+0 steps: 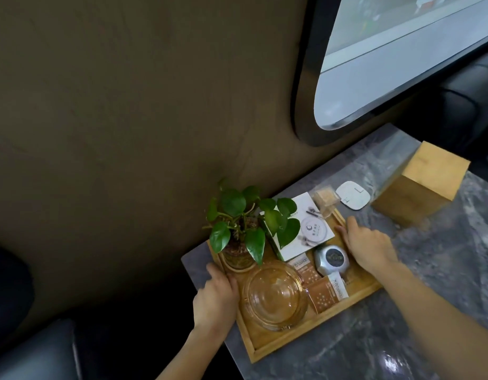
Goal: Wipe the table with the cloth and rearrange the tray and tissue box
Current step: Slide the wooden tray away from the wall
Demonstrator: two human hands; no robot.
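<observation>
Hands grip the wooden tray point(267, 349) at the grey marble table's point(374, 338) near-left corner: left hand point(214, 300) closed on its wall-side rim, right hand point(367, 246) closed on the opposite rim, open tabletop to the right. Inside stand a glass bowl point(274, 296), brown sachets point(326, 294) with unreadable print, a silver tin point(331, 260), a white booklet point(306, 229) and a potted plant point(244, 229). Beyond lie a white coaster point(352, 199) and the wooden tissue box point(421, 185), clear of the tray.

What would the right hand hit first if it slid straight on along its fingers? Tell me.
Likely the small clear plastic box at the wooden tray's far corner; the right hand points that way along the tray's edge, though depth is unclear.
</observation>
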